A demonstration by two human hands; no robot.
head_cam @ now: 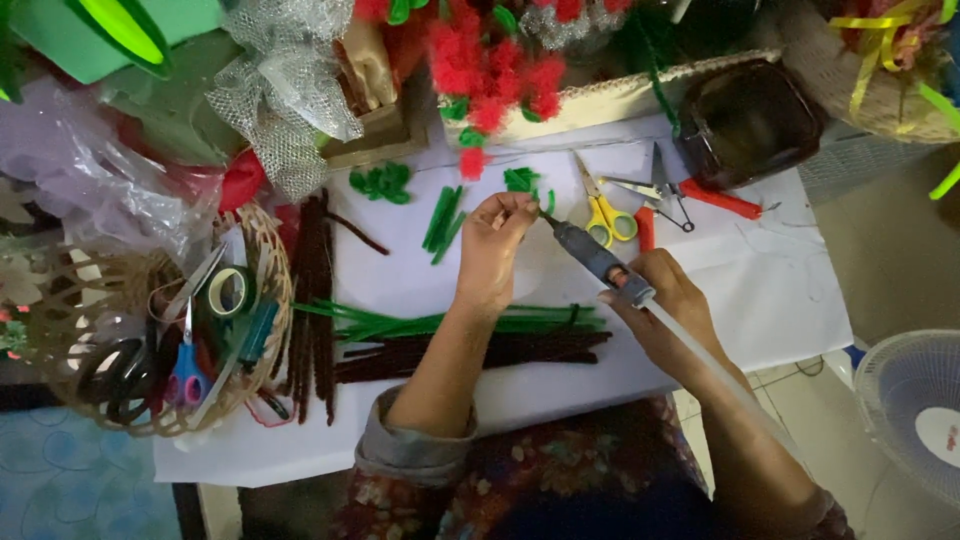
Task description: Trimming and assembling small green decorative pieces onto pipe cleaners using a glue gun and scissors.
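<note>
Near the table's (pixel 780 290) far edge, the left hand (pixel 492 250) pinches a small green piece (pixel 527 205) between its fingertips. The right hand (pixel 668 305) is clamped around a glue gun (pixel 598 258), nozzle touching that piece, beside yellow scissors (pixel 606 212).

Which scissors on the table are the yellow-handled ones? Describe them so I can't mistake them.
Start at the white paper sheet covering the table, then look just beyond the glue gun in the right hand. The yellow-handled scissors lie there, blades pointing away. The pliers beside them have red handles, and the other scissors sit in the woven basket on the left.
</note>
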